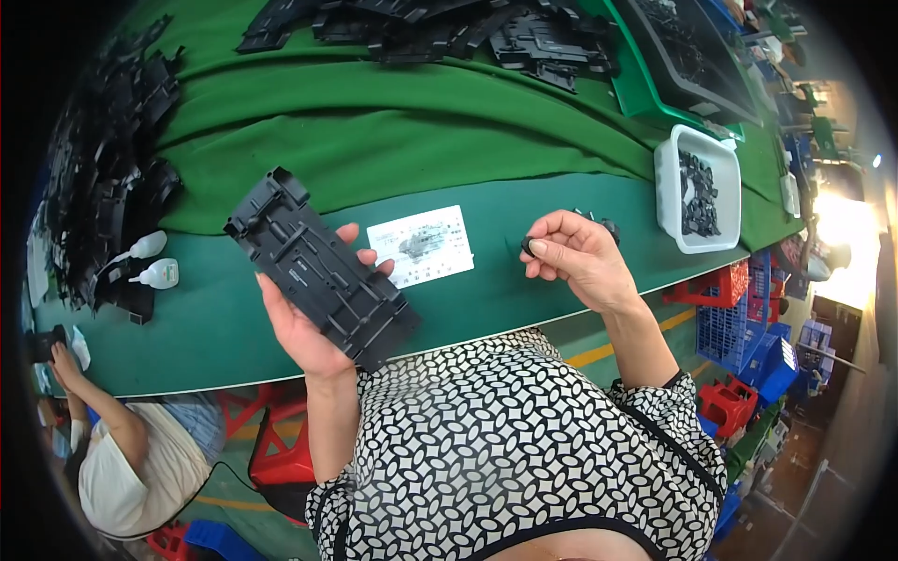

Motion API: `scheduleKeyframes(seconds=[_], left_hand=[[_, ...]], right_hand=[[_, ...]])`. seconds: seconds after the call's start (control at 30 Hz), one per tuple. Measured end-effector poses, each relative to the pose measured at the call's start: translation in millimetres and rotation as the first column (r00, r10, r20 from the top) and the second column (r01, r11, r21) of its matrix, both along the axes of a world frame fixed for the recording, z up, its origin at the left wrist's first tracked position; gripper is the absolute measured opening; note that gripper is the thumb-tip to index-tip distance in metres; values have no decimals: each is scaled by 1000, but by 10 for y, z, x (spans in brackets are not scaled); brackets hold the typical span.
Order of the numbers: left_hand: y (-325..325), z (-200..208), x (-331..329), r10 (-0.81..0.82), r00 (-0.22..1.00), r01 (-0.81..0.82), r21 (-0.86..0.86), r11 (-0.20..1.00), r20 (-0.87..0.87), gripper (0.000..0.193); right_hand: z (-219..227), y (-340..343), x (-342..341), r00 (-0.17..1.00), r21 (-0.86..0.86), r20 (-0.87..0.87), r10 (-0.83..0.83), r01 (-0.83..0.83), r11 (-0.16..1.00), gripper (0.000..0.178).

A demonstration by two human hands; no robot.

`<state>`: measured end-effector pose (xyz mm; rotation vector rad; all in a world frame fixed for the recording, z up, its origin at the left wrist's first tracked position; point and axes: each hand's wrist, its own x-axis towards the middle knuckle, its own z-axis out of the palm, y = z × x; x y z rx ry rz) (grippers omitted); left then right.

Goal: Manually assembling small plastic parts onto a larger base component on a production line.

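Observation:
My left hand grips a long black plastic toy-car chassis, tilted above the green table, its moulded ribs and wheel-arch shapes facing up. My fingertips wrap round its right edge and the thumb lies along the left. Out to the right, my right hand pinches a small black plastic part between thumb and fingers. Most of that part's shape is hidden. Just behind the right hand, a few small black pieces lie on the table. A printed white card rests flat between my hands.
A white bin of small black parts stands at the right. Piled black chassis pieces line the left and the far edge. Two white squeeze bottles lie at left. A green crate stands far right; a co-worker sits at left.

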<state>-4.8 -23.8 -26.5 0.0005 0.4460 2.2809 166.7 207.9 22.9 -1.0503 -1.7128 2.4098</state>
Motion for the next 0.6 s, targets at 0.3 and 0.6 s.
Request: scheduleKeyframes(seconds=[0.3,0.6], left_hand=[[-37,27,-30,27,1000,-27,-43,999,0,70],[15,15,-13,24,1000,-24,-28,999,-5,69]], right_hand=[[22,198,333,990,385,142,-16,-40,922,30],[49,260,413,983,347,181,-21,-44,937,27]])
